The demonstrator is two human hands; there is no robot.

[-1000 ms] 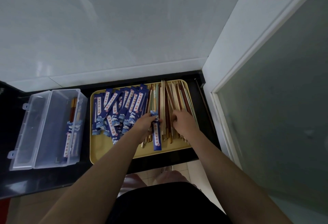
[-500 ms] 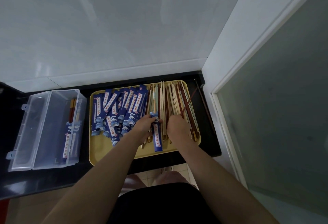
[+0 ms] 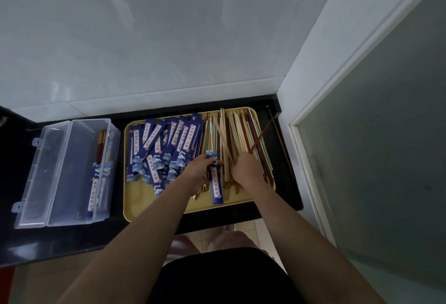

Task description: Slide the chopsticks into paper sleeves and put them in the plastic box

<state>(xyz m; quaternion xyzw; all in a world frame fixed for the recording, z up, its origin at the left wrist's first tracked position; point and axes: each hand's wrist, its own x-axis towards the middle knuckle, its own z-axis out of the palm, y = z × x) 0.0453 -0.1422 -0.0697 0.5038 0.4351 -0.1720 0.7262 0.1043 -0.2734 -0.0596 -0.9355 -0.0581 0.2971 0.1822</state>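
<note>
- A person stands at a black worktop (image 3: pixel 72 243), looking down at both bare forearms reaching over a yellow tray (image 3: pixel 144 209).
- The tray holds a heap of blue paper sleeves (image 3: pixel 166 144) on its left half and loose chopsticks (image 3: pixel 236 135), pale and dark, on its right half.
- The left hand (image 3: pixel 200 171) has its grip closed on one blue sleeve (image 3: pixel 216 183), whose open mouth points away from the person.
- The right hand (image 3: pixel 246 168) has its grip closed on a dark chopstick (image 3: pixel 259 138), lifted at a slant above the pile; whether it holds a second stick I cannot tell.
- The clear plastic box (image 3: pixel 79 173) sits open at the left of the tray, well apart from the hands, with a few sleeved pairs inside.
- The step in hand seems to be picking up sticks for the held sleeve.
- Next, the tips likely need lining up with the sleeve mouth, then sliding in.
</note>
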